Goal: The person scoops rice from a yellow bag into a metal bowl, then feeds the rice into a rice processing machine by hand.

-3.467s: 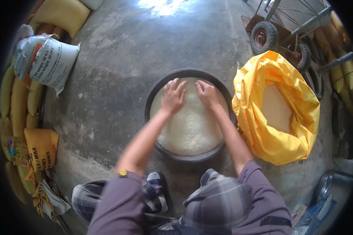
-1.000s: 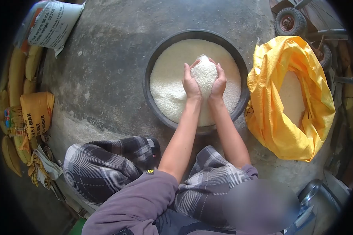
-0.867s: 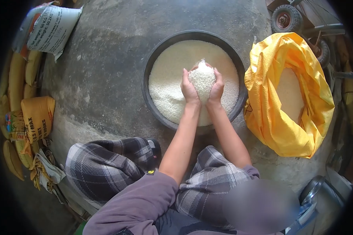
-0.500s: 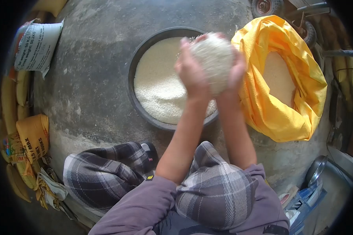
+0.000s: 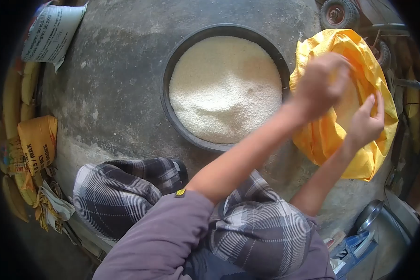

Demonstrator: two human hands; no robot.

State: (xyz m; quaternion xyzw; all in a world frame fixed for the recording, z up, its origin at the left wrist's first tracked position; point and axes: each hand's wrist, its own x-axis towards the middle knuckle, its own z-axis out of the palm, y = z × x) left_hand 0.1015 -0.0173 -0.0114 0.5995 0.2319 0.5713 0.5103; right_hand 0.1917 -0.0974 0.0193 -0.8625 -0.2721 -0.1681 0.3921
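My left hand [image 5: 324, 81], smeared by motion, reaches across over the near-left rim of a yellow woven sack [image 5: 308, 135]. Its fingers are bent, and whether they hold anything I cannot tell. At the sack's right side is my right hand [image 5: 366, 122], thumb and fingers apart, palm turned toward the mouth. Pale grain [image 5: 347, 105] shows inside the sack between the two hands. To the left on the floor stands a round dark basin [image 5: 167, 88], full of white rice [image 5: 219, 100] heaped unevenly toward its near side.
A white printed sack [image 5: 53, 35] lies at the upper left, above long yellowish bundles and an orange printed bag [image 5: 38, 142]. A wheel [image 5: 339, 14] and metal bars stand behind the yellow sack. At the lower right are a metal bowl [image 5: 369, 215] and a blue item [image 5: 357, 247].
Both hands have left the space above the basin, where they cupped a heap of rice, and moved right to the yellow sack. The rice is out of them.
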